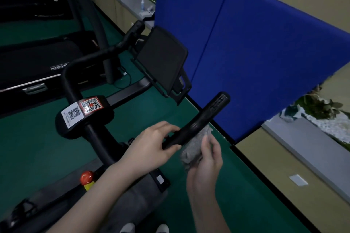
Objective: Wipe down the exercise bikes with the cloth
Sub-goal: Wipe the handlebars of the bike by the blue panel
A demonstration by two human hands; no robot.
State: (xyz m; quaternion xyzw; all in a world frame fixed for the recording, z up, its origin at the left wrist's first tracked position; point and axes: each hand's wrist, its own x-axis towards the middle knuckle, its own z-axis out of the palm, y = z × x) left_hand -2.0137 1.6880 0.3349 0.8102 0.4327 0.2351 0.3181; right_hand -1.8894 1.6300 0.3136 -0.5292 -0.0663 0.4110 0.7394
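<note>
A black exercise bike (85, 119) stands in front of me, with QR stickers on its stem and a dark screen (161, 56) on a bracket. Its right handlebar grip (204, 117) points up and to the right. My left hand (151, 145) grips the lower end of that grip, thumb under and fingers over it. A grey cloth (195, 147) is bunched against the underside of the grip, and my right hand (206, 159) holds it there from below. The bike's left handlebar (117, 47) curves away towards the far left.
A blue padded panel (255, 43) stands close on the right of the handlebar. A black treadmill (37, 62) sits on the left on the green floor (28, 147). A red knob (87, 176) sits on the bike frame. A grey ledge (312, 147) with plants runs on the right.
</note>
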